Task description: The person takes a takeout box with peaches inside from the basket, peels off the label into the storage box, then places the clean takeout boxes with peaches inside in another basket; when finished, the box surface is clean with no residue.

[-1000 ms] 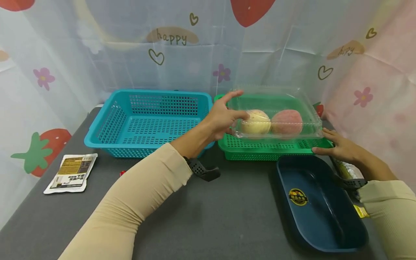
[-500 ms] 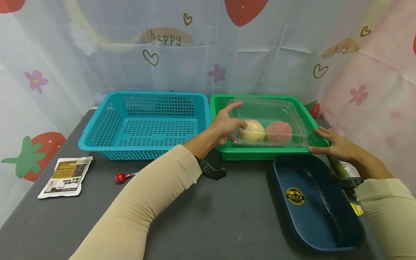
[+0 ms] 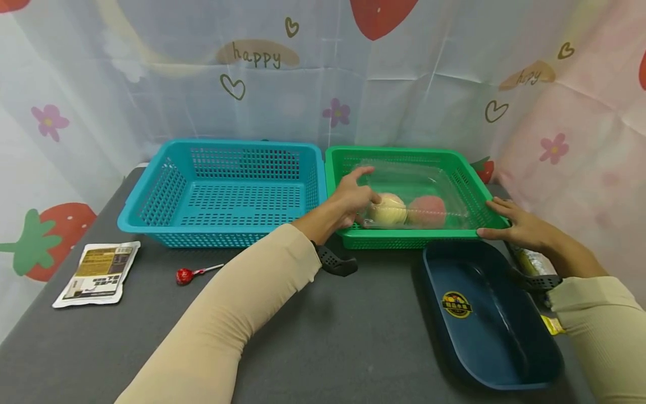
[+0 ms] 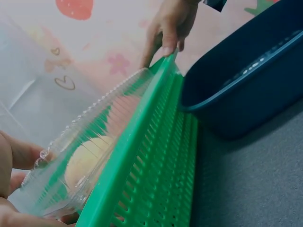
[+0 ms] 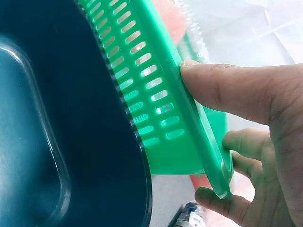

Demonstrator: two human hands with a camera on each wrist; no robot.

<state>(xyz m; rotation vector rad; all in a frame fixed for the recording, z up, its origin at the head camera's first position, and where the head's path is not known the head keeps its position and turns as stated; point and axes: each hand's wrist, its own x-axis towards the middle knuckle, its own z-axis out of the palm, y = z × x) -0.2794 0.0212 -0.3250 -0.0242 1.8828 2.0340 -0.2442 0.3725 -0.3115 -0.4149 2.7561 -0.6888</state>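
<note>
Left hand (image 3: 348,197) fingers pinching clear clamshell (image 3: 414,193) inside green basket (image 3: 404,240), right hand (image 3: 515,224) gripping its corner

Clear box (image 4: 80,151) w/ two buns sits in green basket (image 4: 151,156); navy tub (image 4: 246,71) beside.

The green basket (image 3: 406,240) is mostly filled by the clear clamshell box (image 3: 411,193), and the dark blue tray (image 3: 484,314) sits just against its front wall. The blue basket (image 3: 222,193) beside it stands open, with bare tabletop (image 3: 328,336) in front.
</note>
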